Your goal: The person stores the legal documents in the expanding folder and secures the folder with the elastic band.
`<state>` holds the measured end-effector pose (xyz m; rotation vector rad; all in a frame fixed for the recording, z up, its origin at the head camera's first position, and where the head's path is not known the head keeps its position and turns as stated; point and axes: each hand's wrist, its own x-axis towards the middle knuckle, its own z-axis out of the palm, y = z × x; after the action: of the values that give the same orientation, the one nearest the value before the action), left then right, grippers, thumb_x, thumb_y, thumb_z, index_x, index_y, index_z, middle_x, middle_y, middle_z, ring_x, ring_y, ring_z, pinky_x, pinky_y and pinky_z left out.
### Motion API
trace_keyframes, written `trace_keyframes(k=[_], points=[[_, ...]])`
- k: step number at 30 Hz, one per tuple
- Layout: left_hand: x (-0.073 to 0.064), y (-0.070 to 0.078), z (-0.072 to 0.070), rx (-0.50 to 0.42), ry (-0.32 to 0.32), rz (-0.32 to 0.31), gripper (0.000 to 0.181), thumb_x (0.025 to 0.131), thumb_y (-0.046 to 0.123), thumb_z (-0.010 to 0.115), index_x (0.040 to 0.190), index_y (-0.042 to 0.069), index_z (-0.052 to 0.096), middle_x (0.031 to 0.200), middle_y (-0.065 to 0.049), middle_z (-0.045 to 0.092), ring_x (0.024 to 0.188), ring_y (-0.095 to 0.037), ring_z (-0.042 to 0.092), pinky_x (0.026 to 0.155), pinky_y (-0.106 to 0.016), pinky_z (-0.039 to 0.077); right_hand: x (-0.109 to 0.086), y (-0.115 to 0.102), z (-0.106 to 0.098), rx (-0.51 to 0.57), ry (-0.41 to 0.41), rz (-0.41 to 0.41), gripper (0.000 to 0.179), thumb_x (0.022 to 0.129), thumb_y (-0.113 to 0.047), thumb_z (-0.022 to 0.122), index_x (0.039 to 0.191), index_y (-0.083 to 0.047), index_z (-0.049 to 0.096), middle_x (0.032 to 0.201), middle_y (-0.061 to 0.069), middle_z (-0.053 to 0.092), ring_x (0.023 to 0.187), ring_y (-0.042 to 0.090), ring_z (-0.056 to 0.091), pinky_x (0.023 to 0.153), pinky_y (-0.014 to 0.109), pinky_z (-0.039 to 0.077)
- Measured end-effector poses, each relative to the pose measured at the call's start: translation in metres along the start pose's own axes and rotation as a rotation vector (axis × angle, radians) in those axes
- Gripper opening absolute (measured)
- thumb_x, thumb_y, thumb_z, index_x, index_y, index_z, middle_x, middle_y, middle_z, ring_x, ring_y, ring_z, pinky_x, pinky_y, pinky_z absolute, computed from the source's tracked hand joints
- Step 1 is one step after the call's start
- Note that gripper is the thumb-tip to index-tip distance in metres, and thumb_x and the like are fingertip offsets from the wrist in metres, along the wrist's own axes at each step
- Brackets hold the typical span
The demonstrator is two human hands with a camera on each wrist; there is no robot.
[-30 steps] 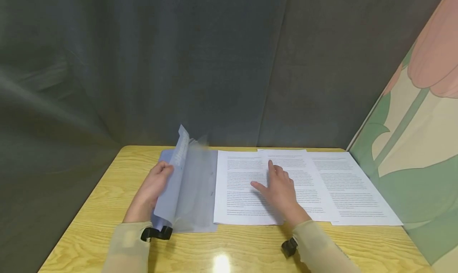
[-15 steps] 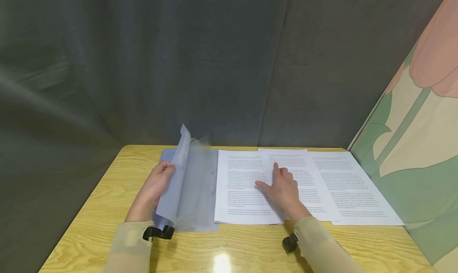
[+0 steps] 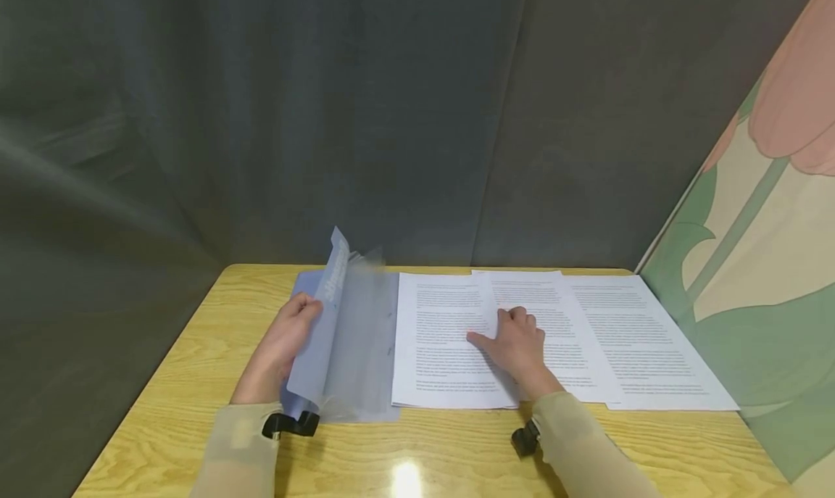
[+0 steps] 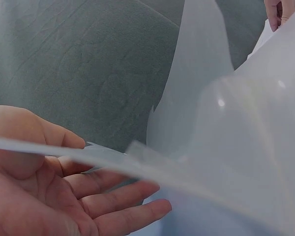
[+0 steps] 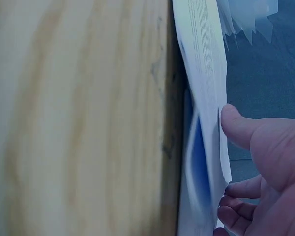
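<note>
My left hand (image 3: 287, 338) grips the lifted cover of a pale blue translucent folder (image 3: 320, 338), which stands tilted up and bent. Clear plastic sleeves (image 3: 362, 338) fan out to its right, and they fill much of the left wrist view (image 4: 236, 147). My right hand (image 3: 518, 346) is over printed sheets. Its thumb stretches left onto the left sheets (image 3: 443, 375), while the other fingers bend down at their right edge, where they overlap the middle sheet (image 3: 577, 360). In the right wrist view the fingertips (image 5: 231, 209) are right at the paper, spread apart from the thumb.
Another printed sheet (image 3: 652, 338) lies at the right, partly under the middle one. All rest on a wooden table (image 3: 457, 454). A dark curtain (image 3: 391, 121) hangs behind, and a flower-patterned panel (image 3: 763, 302) borders the right side.
My right index finger has gone from stretched forward to bent, and that hand has shifted slightly right. The left hand keeps the folder cover raised in nearly the same place.
</note>
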<state>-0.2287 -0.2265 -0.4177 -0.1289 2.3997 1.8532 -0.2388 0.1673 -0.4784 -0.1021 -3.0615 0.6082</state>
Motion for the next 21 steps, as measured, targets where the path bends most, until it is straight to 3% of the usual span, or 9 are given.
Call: trace_keyframes(k=[14, 21], points=[[0.001, -0.001, 0.0, 0.004, 0.001, -0.007, 0.024, 0.118, 0.027, 0.043, 0.116, 0.003, 0.049, 0.105, -0.012, 0.049, 0.092, -0.027, 0.054, 0.075, -0.042, 0.046, 0.004, -0.007, 0.001, 0.016, -0.023, 0.062, 0.09, 0.093, -0.049, 0.085, 0.149, 0.013, 0.052, 0.143, 0.036, 0.049, 0.135, 0.054, 0.045, 0.107, 0.072, 0.039], [0.001, -0.001, 0.0, -0.008, 0.0, 0.006, 0.023, 0.118, 0.026, 0.044, 0.114, 0.004, 0.049, 0.103, -0.011, 0.049, 0.089, -0.026, 0.053, 0.074, -0.041, 0.046, 0.005, -0.011, 0.002, 0.098, 0.017, 0.088, 0.091, 0.09, -0.04, 0.089, 0.154, 0.008, 0.047, 0.147, 0.034, 0.054, 0.139, 0.054, 0.046, 0.111, 0.072, 0.036]])
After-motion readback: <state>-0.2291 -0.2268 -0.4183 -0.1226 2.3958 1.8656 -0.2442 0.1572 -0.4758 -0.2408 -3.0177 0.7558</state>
